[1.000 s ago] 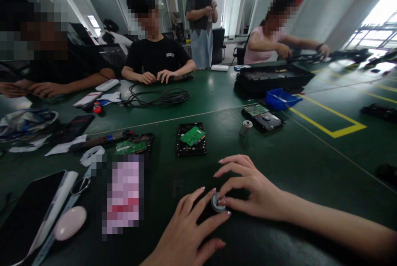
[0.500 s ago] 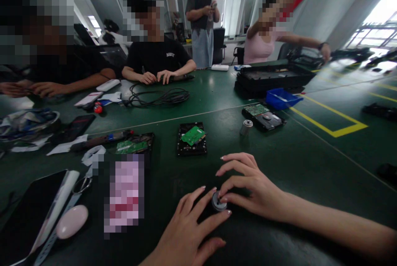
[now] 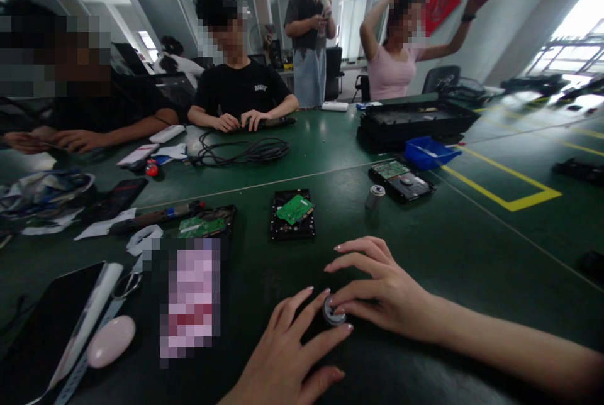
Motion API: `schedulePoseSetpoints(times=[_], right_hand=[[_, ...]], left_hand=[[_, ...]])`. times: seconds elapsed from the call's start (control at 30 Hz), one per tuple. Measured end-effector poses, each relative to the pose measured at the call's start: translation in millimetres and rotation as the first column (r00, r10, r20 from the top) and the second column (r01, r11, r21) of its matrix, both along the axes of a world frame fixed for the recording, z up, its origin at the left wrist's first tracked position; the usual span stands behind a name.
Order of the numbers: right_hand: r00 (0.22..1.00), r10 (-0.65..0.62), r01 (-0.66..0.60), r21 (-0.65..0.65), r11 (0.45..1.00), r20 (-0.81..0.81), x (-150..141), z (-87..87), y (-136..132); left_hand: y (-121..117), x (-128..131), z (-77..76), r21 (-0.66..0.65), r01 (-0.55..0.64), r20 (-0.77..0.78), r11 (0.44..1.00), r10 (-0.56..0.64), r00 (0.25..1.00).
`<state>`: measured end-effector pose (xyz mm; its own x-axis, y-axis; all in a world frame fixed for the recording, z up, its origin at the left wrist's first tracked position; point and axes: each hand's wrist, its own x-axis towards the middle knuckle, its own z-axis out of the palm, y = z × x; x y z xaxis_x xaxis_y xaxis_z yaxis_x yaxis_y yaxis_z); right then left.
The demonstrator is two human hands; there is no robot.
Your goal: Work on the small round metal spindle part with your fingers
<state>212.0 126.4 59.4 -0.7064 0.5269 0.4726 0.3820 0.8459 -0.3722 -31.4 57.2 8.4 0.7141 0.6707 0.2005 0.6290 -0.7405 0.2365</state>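
A small round metal motor [image 3: 335,318] stands on the green table with its end face up. My left hand [image 3: 292,345] reaches in from below, two of its fingers steadying the motor from either side, its thumb held apart. From the right, my right hand [image 3: 377,282] has thumb and forefinger closed at the motor's top, partly covering it, while its other fingers stretch out to the left. A similar metal cylinder [image 3: 376,197] stands farther back. Beyond my hands lies a black hard drive [image 3: 279,229] with a green circuit board [image 3: 295,209] on top.
Another hard drive [image 3: 410,183] lies by a blue bin [image 3: 430,152] and a black tray [image 3: 419,119]. To the left are an electric screwdriver [image 3: 155,217], scissors [image 3: 126,285], a pink oval object [image 3: 111,342] and a dark tablet [image 3: 51,323]. Coiled cable [image 3: 245,148] lies before a co-worker.
My hands stay at the motor with only slight finger movement. At the back right, a person in pink has raised both arms near a red sheet. The view has shifted slightly.
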Motion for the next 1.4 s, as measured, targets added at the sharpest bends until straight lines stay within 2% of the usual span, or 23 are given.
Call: schedulePoseSetpoints(times=[0.2,0.3,0.6,0.73,0.87,0.97,1.17,1.4], right_hand=[[1.0,0.019,-0.018,0.17,0.985,-0.006,-2,-4.1,-3],[0.999,0.021,-0.014,0.203,0.979,-0.033,-3,-6.8,-4],[0.995,-0.06,0.07,0.136,0.988,-0.077,6,6.6,9],[0.994,-0.082,0.079,0.04,0.996,0.07,14,-1.7,25],[0.962,0.006,0.023,-0.104,0.994,0.273,18,-12.0,33],[0.946,0.04,0.015,-0.167,0.986,0.321,20,-11.4,34],[0.947,0.03,0.026,-0.17,0.985,0.319,24,-3.3,33],[0.947,0.031,0.013,-0.132,0.991,0.319,24,-5.7,32]], left_hand=[[0,1,0.0,0.01,-0.011,-0.001,1.0,0.011,1.0],[-1,1,-0.7,0.009,-0.005,-0.002,1.0,0.005,1.0],[-1,2,3.3,-0.003,-0.013,0.007,1.0,0.013,1.0],[-1,2,6.3,-0.016,-0.017,0.0,1.0,0.017,1.0],[-2,2,6.2,-0.03,-0.011,-0.02,1.0,0.01,1.0],[-3,2,5.6,-0.025,-0.013,-0.051,1.0,0.012,0.999],[-1,3,6.7,0.034,-0.01,-0.1,0.999,0.013,0.995],[-1,3,4.8,0.074,-0.007,-0.123,0.997,0.016,0.992]])
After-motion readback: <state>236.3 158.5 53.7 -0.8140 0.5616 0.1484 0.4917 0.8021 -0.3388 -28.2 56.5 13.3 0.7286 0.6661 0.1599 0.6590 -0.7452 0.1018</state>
